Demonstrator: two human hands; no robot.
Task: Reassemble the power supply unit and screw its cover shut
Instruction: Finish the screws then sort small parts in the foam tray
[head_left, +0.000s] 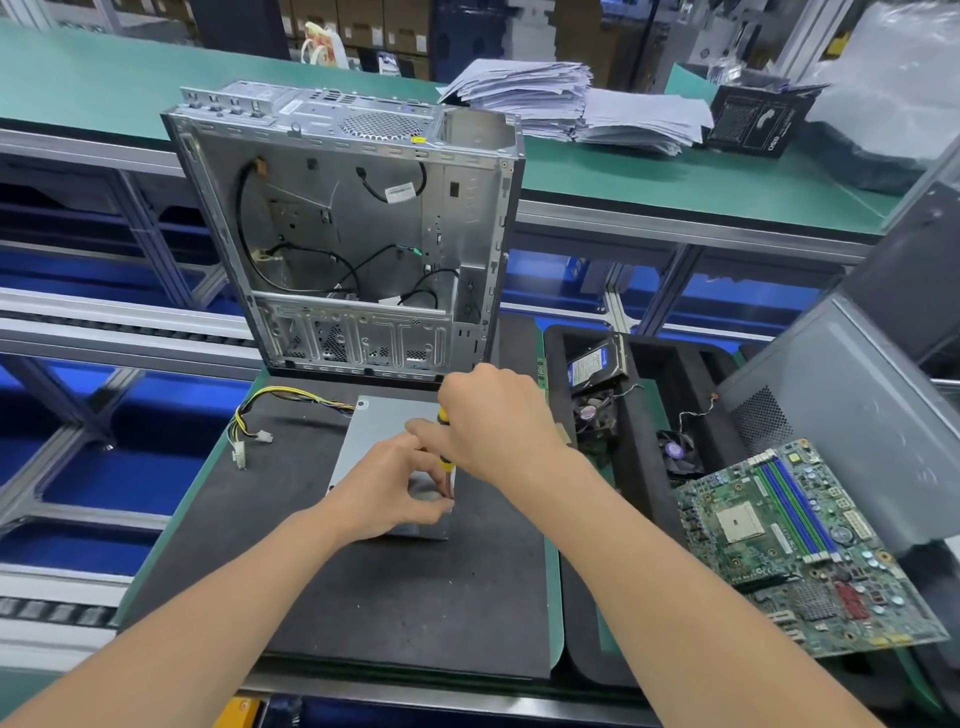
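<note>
The grey power supply unit (382, 436) lies flat on a black mat (395, 587), its metal cover on top. Its yellow and black cable bundle (270, 410) trails off to the left. My right hand (498, 421) grips the yellow and black handle of a screwdriver (445, 460), which stands nearly upright with its tip at the unit's near right corner. My left hand (387, 491) pinches the lower shaft near the tip, resting on the cover. The tip and any screw are hidden by my fingers.
An open, emptied computer case (353, 228) stands upright just behind the unit. To the right, a black foam tray (644, 374) holds a hard drive (595, 366) and fans, and a green motherboard (800, 540) lies at its near end. Paper stacks (566, 104) sit on the far bench.
</note>
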